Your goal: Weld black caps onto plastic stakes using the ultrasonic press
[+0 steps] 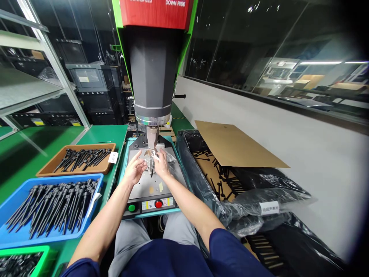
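Observation:
Under the metal horn point(152, 137) of a press-like machine, a small fixture point(151, 158) stands on the grey base plate point(144, 188). A dark slim end point(152, 174) juts from the fixture towards me. My left hand point(135, 169) is just left of the fixture, palm turned inward, thumb apart from loosely bent fingers, with nothing visible in it. Close against the fixture's right side is my right hand point(162, 164), its fingers closed at the part there; what they grip is too small to make out. Clear plastic film point(171, 157) shows beside it.
Left on the green table are a brown tray point(43, 171) and a blue tray point(99, 184) of black rod-like parts, plus a green bin point(47, 257). A green button point(132, 208) and red button point(158, 204) face me. Right, cardboard point(236, 144) covers a plastic-lined box point(198, 184).

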A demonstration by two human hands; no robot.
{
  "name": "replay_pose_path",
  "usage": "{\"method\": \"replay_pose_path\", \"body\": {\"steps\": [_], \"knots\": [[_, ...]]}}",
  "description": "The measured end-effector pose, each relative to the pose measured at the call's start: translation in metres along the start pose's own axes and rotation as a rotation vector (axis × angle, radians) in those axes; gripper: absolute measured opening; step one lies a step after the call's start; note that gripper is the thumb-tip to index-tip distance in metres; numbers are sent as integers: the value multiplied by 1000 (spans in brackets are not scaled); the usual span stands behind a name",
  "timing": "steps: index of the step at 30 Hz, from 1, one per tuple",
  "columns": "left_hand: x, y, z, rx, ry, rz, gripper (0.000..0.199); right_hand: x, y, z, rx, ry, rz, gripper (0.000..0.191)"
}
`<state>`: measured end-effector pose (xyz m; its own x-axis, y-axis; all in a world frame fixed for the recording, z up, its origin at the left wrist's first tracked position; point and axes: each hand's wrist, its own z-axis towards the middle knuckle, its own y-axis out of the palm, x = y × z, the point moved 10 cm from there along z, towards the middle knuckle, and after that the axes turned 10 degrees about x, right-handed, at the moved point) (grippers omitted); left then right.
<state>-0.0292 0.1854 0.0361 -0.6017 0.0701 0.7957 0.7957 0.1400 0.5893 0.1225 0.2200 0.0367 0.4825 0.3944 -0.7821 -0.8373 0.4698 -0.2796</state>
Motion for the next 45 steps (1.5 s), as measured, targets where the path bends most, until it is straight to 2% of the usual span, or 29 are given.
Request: {"method": "replay_pose_path", "body": {"steps": [6,11,13,16,17,18,20,22,25,27,28,30,34,36,38,41,43,45], "knots": [[-9,-12,0,24,-7,-13,74,31,10,-45,-92,162,-21,20],[-16,-37,-1,107,-4,51,66,39,-1,-78,-164,247,54,16],[-20,-49,-3,140,-4,81,63,36,2,-100,-346,343,149,16],[-28,-67,-7,200,-11,159,60,16,15,-151,-782,574,407,22],[-31,-73,-9,221,-18,190,59,5,14,-164,-882,630,501,26],[-34,-79,-11,240,-24,223,59,-5,12,-171,-928,666,581,29],[-37,-92,-14,288,-25,292,58,-19,3,-164,-859,669,678,35],[-33,-110,-20,390,24,372,56,-24,-9,-142,-678,615,707,42],[-6,-136,-42,633,264,522,48,-29,-25,-114,-480,492,686,48],[13,-135,-63,699,455,589,44,-31,-32,-104,-422,423,654,48],[18,-128,-71,676,517,599,42,-33,-34,-101,-405,393,637,47],[16,-106,-81,532,539,584,37,-35,-36,-99,-379,344,614,44],[-14,-53,-88,146,399,612,36,-42,-35,-98,-352,283,597,42],[-29,-34,-92,12,352,675,37,-47,-34,-98,-340,272,598,40],[-38,-26,-96,-41,340,757,29,-51,-32,-97,-333,288,624,37],[-39,-25,-103,-22,360,865,23,-52,-31,-97,-340,355,650,36],[-33,-30,-107,-14,365,919,24,-49,-32,-97,-346,389,646,45],[-13,-44,-112,28,403,968,24,-42,-35,-96,-343,413,647,55]]}}
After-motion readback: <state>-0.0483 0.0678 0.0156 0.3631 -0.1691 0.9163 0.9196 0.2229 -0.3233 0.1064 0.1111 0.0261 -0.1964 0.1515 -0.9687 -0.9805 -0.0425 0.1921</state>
